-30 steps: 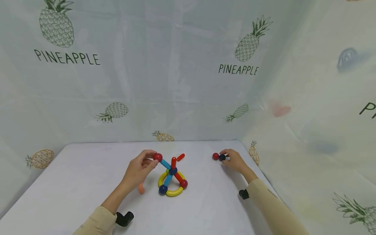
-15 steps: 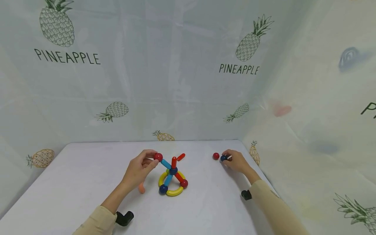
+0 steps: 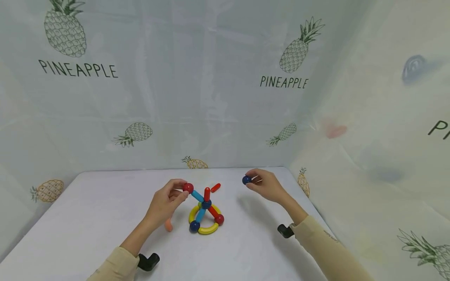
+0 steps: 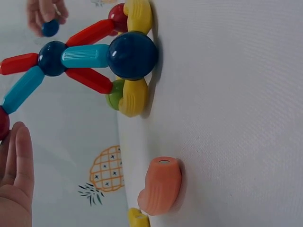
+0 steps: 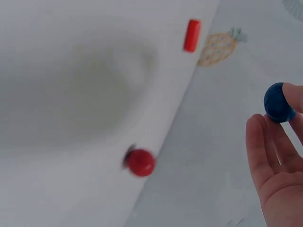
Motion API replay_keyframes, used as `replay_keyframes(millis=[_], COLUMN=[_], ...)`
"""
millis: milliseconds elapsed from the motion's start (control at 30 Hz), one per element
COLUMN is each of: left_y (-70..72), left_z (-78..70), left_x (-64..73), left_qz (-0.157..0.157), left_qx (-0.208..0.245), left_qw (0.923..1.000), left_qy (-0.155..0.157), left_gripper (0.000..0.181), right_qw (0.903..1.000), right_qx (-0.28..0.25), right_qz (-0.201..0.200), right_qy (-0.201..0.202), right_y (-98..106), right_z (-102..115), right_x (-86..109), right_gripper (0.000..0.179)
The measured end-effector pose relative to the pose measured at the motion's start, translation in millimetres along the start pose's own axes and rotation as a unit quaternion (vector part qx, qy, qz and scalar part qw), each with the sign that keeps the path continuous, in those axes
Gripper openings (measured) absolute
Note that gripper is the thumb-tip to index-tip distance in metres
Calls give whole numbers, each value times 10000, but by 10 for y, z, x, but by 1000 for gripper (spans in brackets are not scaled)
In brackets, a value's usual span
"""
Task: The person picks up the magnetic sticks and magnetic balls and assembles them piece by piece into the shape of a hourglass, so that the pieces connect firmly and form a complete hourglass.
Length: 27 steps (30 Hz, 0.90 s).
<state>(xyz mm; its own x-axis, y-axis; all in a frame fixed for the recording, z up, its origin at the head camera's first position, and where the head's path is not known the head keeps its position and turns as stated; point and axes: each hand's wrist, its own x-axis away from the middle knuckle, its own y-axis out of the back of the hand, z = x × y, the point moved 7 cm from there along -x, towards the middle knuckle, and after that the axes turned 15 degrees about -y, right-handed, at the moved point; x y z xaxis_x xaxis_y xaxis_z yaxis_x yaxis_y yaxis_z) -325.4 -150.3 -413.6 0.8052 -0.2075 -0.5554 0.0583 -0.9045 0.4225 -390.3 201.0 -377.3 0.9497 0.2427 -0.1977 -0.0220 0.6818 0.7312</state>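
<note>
My left hand (image 3: 166,202) pinches a red ball (image 3: 188,188) at the upper end of a light-blue rod (image 3: 197,196). That rod belongs to a magnetic ball-and-rod structure, with a dark blue ball (image 3: 206,204) at its centre and an upright red rod (image 3: 207,194) on top. Slanted rods run down from the centre to a ring of yellow curved rods (image 3: 208,229), joined by blue, red and green balls. Off to the right, my right hand (image 3: 268,185) holds a loose dark blue ball (image 3: 247,180) between thumb and fingers, raised above the table.
Behind the structure lies a loose red rod (image 3: 216,187). A red ball (image 5: 141,162) rests on the table, hidden in the head view. Beside my left hand is an orange curved piece (image 4: 162,185), with a yellow piece (image 4: 138,218) beyond it. A pineapple-print curtain (image 3: 211,97) hangs behind.
My right hand has drawn the dark blue ball away from the red one, then lifted it and carried it left. The left hand and the structure have stayed put.
</note>
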Motion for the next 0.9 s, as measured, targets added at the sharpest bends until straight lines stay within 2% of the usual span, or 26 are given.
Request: replay_keyframes(millis=[200,433,633,900], left_y=[-5,1,12,6], left_z=[4,-1,-8,28], left_x=[-1,4,8,13], left_qz=[25,5,3,37], left_qx=[-28,6,-7,-12], left_qw=[10000,10000,10000,10000], left_qy=[11,-11,13,66], left_gripper=[39,39,39,40], right_qw=[9992,9970,9939,9922], right_qx=[-242,-372,-478,-491], right_qz=[150,298,536,680], right_qy=[274,614,840,919], right_y=[-136,-286,-415,-541], right_z=[470,884,1100,1238], right_x=[51,99,108,96], right_gripper=[34,37,35,35])
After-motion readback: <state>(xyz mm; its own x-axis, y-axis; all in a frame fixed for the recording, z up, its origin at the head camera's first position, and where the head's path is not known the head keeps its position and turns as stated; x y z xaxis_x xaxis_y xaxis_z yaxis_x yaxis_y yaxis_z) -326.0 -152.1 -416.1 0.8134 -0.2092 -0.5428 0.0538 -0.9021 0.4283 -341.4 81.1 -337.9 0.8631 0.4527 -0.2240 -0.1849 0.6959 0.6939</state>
